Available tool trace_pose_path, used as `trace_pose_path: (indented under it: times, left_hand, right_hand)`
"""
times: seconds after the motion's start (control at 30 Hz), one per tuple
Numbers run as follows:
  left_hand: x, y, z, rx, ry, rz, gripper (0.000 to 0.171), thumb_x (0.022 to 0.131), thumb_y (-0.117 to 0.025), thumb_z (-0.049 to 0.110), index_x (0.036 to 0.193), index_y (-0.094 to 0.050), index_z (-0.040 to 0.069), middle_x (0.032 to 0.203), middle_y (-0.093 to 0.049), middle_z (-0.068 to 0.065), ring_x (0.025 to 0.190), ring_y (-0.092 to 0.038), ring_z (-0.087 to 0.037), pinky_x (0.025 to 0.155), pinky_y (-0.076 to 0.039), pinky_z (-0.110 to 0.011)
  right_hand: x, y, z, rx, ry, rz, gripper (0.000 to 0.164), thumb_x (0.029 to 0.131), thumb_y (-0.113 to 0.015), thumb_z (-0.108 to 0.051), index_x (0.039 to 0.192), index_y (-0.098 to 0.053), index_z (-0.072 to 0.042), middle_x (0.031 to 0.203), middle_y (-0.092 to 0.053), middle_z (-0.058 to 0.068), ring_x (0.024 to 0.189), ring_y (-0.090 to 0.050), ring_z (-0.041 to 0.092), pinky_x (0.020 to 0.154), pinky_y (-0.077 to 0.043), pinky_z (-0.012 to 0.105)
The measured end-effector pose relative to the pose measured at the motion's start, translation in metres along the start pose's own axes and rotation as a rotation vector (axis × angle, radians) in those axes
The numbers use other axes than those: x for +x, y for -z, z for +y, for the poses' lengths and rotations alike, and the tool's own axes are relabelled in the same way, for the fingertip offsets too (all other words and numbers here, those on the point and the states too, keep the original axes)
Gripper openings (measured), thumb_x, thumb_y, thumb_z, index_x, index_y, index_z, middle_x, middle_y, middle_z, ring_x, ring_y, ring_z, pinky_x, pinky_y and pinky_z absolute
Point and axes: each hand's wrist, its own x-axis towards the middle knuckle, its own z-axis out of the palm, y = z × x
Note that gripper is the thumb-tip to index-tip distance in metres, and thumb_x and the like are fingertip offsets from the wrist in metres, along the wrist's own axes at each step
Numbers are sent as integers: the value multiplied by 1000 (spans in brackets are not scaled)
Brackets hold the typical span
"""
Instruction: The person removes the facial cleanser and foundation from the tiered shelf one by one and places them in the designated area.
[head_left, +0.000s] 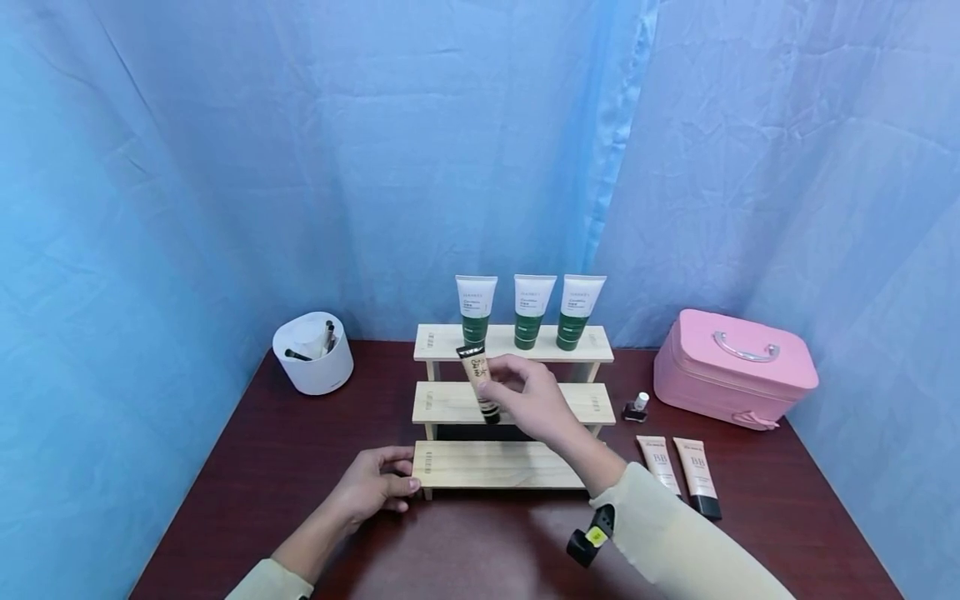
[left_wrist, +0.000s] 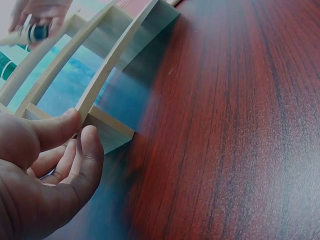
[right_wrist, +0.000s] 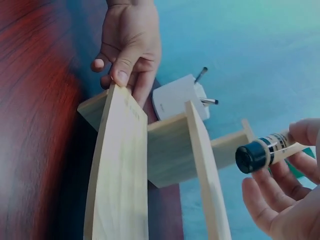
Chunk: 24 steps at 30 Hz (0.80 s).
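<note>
My right hand point(head_left: 528, 396) pinches a small beige cosmetic tube point(head_left: 478, 379) between thumb and fingers, over the middle step of a three-tier wooden display stand point(head_left: 502, 467). The tube is tilted, its black cap point(right_wrist: 251, 158) pointing down. My left hand point(head_left: 378, 483) grips the front left corner of the stand's lowest step, thumb at the board's edge in the left wrist view and fingers curled beside it. On the top step three white-and-green tubes point(head_left: 529, 312) stand on their caps; the left one is partly overlapped by the held tube.
Two BB cream tubes point(head_left: 696, 471) lie right of the stand, one partly behind my right sleeve. Near them stand a small dark bottle point(head_left: 636, 408) with a white cap and a pink case point(head_left: 735, 367). A white holder with brushes point(head_left: 318, 371) sits at the back left. Blue curtains point(head_left: 450, 167) surround the table.
</note>
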Motion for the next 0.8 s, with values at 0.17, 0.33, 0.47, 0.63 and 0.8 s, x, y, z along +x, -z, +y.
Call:
trace_pose_path:
  times: [0.17,0.33,0.47,0.63,0.8]
  left_hand:
    - [0,0,1,6,-2,5,62,86,-74,-11,143,-49,-12,105,-58,-13,74,-65,-15,56,-59,-30]
    - [0,0,1,6,-3,4,62,85,-74,-11,142,-50,-12,104,-58,-12,73,-65,-15,56,-59,-29]
    - [0,1,0,5,-4,2,61,85,-74,-12,142,-50,-13,103,-57,-12,72,-65,-15,56,-59,-29]
    - [0,1,0,4,-6,-1,62,85,-74,-11,142,-49,-13,103,-58,-12,73,-65,-14,56,-59,-28]
    - [-1,0,0,7,-4,0,62,85,-74,-10,142,-50,-12,104,-58,-12,73,-65,-15,56,-59,-29]
  right_hand:
    - [-12,26,8,49,-47,33,34,96,-73,-21,126,-70,-7,107,-73,15,81,-66,15,66,-59,30]
    - [-31,60,20,-13,-134,94,41,96,-74,-29,131,-68,-7,110,-71,16,74,-67,15,64,-60,32]
    - [-48,87,35,-48,-178,129,47,96,-74,-34,134,-64,-9,112,-70,17,78,-67,13,63,-61,35]
    - [-69,119,58,-70,-216,174,52,96,-74,-36,136,-61,-7,119,-70,17,93,-68,9,70,-64,35]
    - [-94,152,82,-145,-265,213,57,97,-71,-41,140,-57,-5,122,-69,18,92,-67,6,70,-64,35]
